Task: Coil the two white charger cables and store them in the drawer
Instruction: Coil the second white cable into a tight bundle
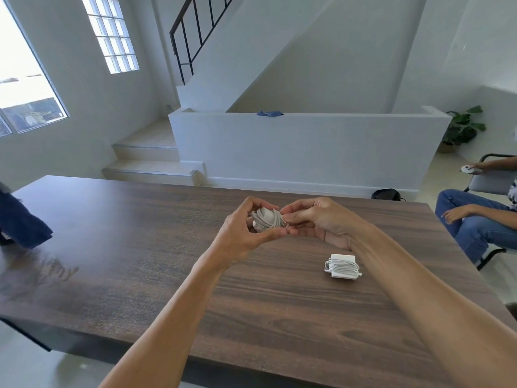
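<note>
Where the forearms enter from the bottom edge, their elbows are cut off, and the dark wood-grain table (112, 247) runs under them, its near edge thick and square. To the right of the right forearm a flat white brick (342, 266) lies on the table, its cable wound in tidy turns across its middle; the turns run left to right. Further out, both hands meet above the table. The left hand (246, 231) curls thumb and fingers round a second charger (265, 219), a rounded white lump wrapped in loose grey-white loops that run roughly upright. The right hand (316, 222) pinches the cable at that bundle's right side; the cable's end is hidden between the fingers. No drawer shows. At the left edge a blue cloth (22, 222) is cropped by the frame. At the right, a seated person (475, 217) in jeans is half cut off. Beyond stand a white half-wall (307, 147) and stairs (148, 155).
</note>
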